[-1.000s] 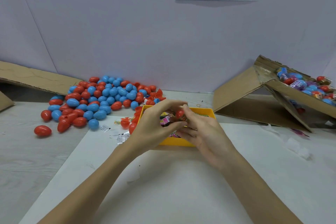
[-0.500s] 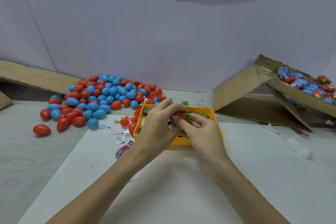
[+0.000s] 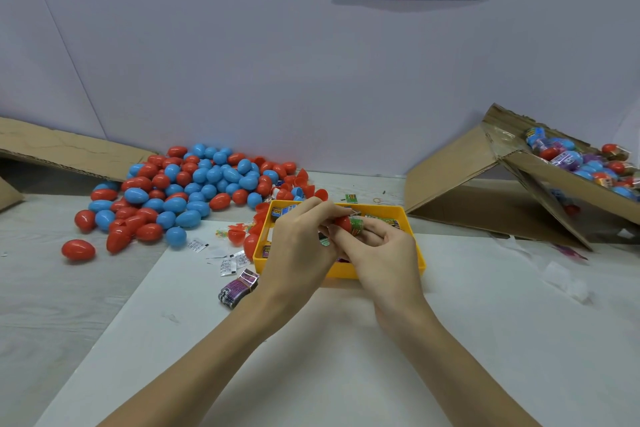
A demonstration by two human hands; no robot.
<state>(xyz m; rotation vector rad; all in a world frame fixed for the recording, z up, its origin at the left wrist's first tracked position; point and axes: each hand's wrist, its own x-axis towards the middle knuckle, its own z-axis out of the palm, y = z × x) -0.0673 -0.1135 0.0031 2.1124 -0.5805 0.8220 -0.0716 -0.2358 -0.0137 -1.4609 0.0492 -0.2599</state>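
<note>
- One red plastic egg (image 3: 342, 222) is held just above the single yellow tray (image 3: 419, 258), between two hands
- The left hand (image 3: 301, 246) pinches its bare red end, and the right hand (image 3: 384, 253) grips the end wearing one green label sleeve (image 3: 357, 225)
- The egg's long axis runs left to right, equally near both hands
- The egg pile (image 3: 194, 191) on the desk (image 3: 311, 357) is too many to count

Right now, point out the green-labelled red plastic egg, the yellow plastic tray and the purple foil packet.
Green-labelled red plastic egg (image 3: 344, 223): head view, red end.
Yellow plastic tray (image 3: 384, 208): head view, far rim.
Purple foil packet (image 3: 239, 288): head view, top face.
</note>
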